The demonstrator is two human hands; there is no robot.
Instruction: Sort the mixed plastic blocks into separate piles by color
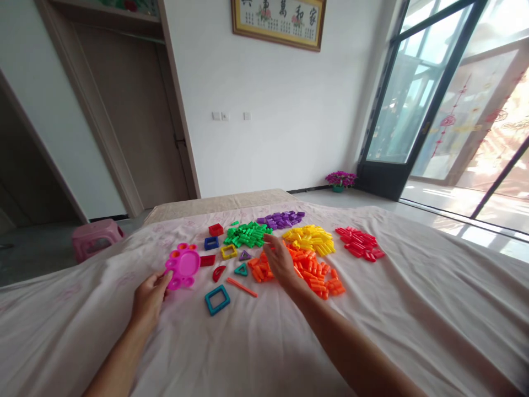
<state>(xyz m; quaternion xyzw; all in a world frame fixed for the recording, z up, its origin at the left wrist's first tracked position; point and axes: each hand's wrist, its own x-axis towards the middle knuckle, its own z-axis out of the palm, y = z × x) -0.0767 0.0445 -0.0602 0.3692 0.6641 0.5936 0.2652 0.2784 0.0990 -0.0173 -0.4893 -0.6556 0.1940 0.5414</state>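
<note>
My left hand [149,295] is closed on the near left edge of a pink paint palette [185,263] with round wells; a few wells hold orange pieces. My right hand [279,258] reaches over the orange pieces [312,270], its fingertips by the right side of the green pieces [243,236]. Its fingers look slightly apart, with nothing visible in them. Between the hands lie a red half-round piece [219,273], a teal triangle [241,269], a purple triangle [244,255], an orange stick [242,286] and a teal square frame [217,300].
Yellow pieces [309,239], purple pieces [281,219] and red pieces [360,243] lie in separate piles. Behind the palette are a blue square frame [211,238], a yellow square frame [223,255] and a red block [215,230]. A pink stool [97,231] stands left of the cloth-covered surface [397,309].
</note>
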